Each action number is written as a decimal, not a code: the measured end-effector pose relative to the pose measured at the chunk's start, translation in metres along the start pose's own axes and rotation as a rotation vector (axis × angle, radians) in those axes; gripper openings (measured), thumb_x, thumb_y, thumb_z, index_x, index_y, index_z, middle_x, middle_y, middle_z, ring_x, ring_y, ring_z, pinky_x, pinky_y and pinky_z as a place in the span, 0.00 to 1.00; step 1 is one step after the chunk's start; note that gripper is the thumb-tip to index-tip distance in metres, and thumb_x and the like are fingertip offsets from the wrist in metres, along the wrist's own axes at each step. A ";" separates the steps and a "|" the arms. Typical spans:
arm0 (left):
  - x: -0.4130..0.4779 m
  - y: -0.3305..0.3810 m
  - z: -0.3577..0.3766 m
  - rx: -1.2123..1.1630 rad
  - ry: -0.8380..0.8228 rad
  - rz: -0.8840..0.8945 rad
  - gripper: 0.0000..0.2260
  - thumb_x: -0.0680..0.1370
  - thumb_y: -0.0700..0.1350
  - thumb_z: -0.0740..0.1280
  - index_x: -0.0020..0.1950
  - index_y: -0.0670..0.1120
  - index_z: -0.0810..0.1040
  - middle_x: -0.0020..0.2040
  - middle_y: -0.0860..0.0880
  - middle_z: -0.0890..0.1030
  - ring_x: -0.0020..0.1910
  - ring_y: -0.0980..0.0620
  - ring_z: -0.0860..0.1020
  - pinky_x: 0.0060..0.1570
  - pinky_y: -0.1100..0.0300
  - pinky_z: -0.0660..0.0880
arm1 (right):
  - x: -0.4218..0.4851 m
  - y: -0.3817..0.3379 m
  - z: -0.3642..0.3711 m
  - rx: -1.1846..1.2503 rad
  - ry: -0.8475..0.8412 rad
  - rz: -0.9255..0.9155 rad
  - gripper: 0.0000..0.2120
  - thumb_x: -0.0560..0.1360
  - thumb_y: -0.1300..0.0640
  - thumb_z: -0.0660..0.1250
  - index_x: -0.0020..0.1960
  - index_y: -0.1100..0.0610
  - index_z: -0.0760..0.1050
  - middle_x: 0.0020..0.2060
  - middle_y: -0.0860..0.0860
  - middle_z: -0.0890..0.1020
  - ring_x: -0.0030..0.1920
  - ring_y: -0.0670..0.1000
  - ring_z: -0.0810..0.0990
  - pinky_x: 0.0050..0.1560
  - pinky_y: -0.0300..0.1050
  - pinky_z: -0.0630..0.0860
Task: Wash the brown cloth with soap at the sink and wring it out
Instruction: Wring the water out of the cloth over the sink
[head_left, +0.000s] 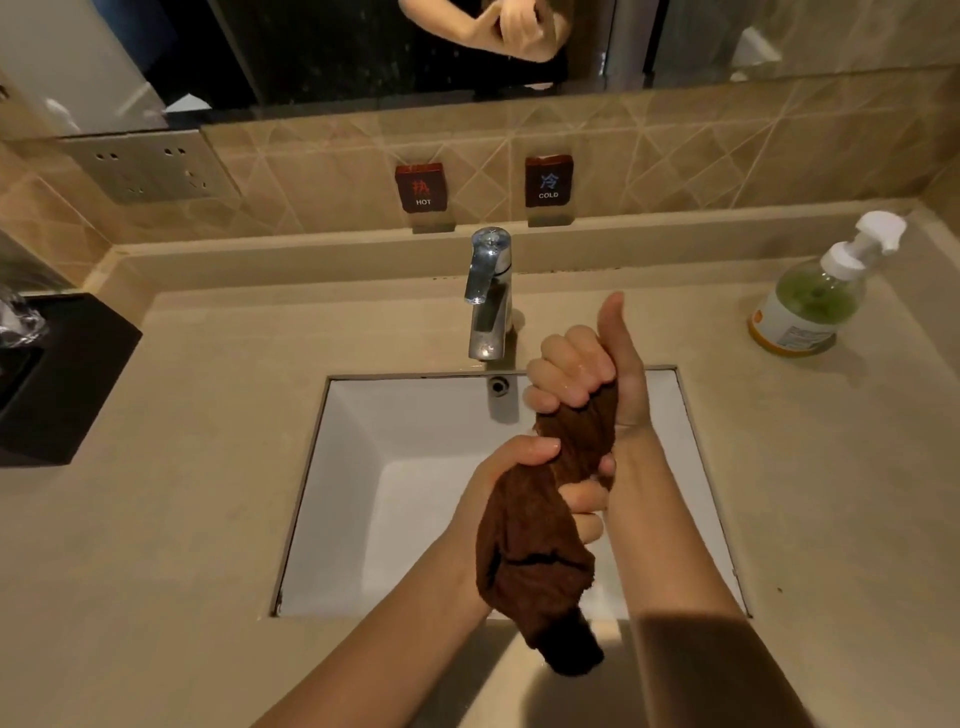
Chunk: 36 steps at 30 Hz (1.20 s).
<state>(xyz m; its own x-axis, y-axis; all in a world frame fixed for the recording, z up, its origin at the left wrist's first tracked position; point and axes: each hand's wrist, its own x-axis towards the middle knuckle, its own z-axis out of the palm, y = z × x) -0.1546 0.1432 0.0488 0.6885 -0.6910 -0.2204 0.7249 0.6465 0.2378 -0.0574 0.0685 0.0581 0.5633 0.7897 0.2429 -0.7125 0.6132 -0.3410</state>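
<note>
The brown cloth (530, 551) is twisted into a thick rope above the white sink (363, 499). My right hand (587, 364) grips its upper end, thumb pointing up, just right of the chrome faucet (488, 291). My left hand (524, 467) is closed around the cloth's middle. The loose lower end hangs over the sink's front rim. No water runs from the faucet. A green soap pump bottle (815, 296) stands on the counter at the right.
A beige stone counter (182, 519) surrounds the sink. A black box (57, 374) sits at the left edge. HOT (422, 187) and COLD (548, 181) signs stand on the ledge behind the faucet. A wall socket plate (150, 166) is at upper left, below the mirror.
</note>
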 end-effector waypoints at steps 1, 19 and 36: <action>-0.001 0.001 0.002 0.058 0.038 -0.003 0.16 0.67 0.45 0.74 0.48 0.38 0.75 0.29 0.48 0.74 0.24 0.53 0.73 0.26 0.66 0.70 | -0.004 -0.006 0.005 -0.112 0.163 0.023 0.26 0.74 0.46 0.62 0.22 0.58 0.73 0.21 0.51 0.75 0.24 0.49 0.74 0.31 0.42 0.76; 0.019 0.016 -0.035 0.251 0.640 0.126 0.08 0.63 0.41 0.68 0.38 0.43 0.84 0.33 0.45 0.81 0.29 0.49 0.78 0.29 0.62 0.75 | -0.005 0.004 -0.017 -1.095 0.860 0.025 0.30 0.77 0.51 0.60 0.16 0.53 0.71 0.18 0.50 0.76 0.31 0.55 0.76 0.47 0.54 0.76; -0.001 0.032 -0.029 0.410 0.550 -0.054 0.09 0.60 0.40 0.71 0.38 0.41 0.83 0.33 0.46 0.77 0.27 0.51 0.76 0.31 0.62 0.74 | 0.008 -0.003 -0.015 -0.876 0.800 0.153 0.29 0.77 0.53 0.62 0.17 0.54 0.68 0.17 0.52 0.73 0.24 0.52 0.73 0.37 0.48 0.74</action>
<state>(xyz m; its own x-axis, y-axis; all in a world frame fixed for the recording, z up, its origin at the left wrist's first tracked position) -0.1315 0.1732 0.0294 0.6408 -0.3840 -0.6648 0.7666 0.3662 0.5275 -0.0445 0.0722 0.0475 0.8195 0.4267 -0.3825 -0.4424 0.0469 -0.8956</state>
